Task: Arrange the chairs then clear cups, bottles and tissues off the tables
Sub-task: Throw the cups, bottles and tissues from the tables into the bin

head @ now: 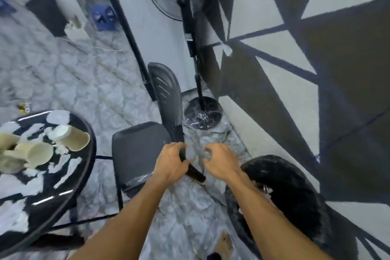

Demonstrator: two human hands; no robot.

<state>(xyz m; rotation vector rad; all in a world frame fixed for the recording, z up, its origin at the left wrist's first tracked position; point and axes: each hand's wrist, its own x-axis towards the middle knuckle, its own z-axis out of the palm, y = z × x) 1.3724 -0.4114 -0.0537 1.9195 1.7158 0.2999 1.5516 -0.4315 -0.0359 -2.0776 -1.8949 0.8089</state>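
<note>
text: none legible | fan pole sticker: blurred | floor wrapper: print too small to read

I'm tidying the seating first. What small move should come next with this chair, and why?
Probably set the right hand on the chair beside the left hand, which grips its frame, before shifting it toward the table. The chair stands close to the fan base, and only the left hand plainly holds it.

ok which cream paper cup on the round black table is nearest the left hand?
The cream paper cup at the round black table's rim, beside the black plastic chair that the left hand grips; the other cups lie further off.
</note>
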